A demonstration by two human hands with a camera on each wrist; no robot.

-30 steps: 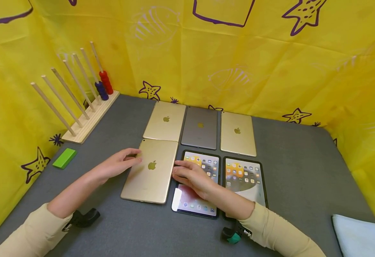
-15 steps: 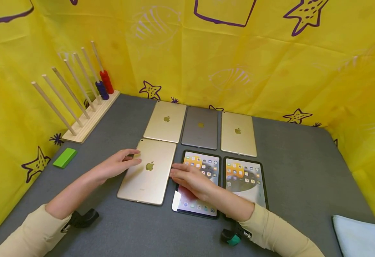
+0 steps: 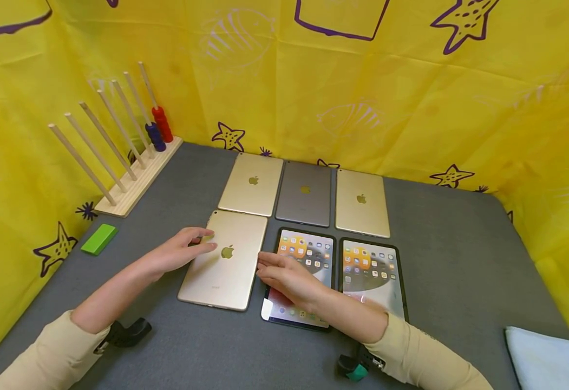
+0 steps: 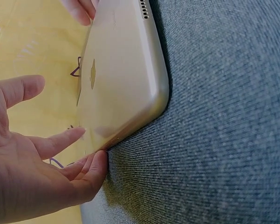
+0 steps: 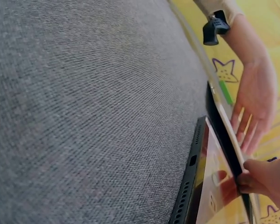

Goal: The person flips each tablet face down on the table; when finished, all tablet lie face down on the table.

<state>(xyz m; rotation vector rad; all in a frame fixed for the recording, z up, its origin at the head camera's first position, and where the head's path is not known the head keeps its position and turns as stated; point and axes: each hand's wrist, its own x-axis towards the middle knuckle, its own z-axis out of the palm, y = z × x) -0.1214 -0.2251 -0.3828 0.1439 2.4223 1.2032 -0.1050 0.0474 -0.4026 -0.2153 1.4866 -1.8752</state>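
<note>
One near gold tablet [image 3: 216, 284], of six on the grey table [image 3: 455, 265], lies back up between two hands. The left hand [image 3: 179, 249], thumb and index finger spread wide apart, is at its left edge; the right hand [image 3: 286, 276], fingers close together, touches its right edge. Just beyond it lies a second gold tablet [image 3: 252, 197]; beyond and rightward, one grey tablet [image 3: 305, 206] and a third gold tablet [image 3: 362, 211]. Two lit tablets [image 3: 377, 271] sit to its right. Left of it are one green block [image 3: 99, 239] and one seven-peg rack [image 3: 138, 184]; well to its right, one pale cloth [image 3: 547, 357].
</note>
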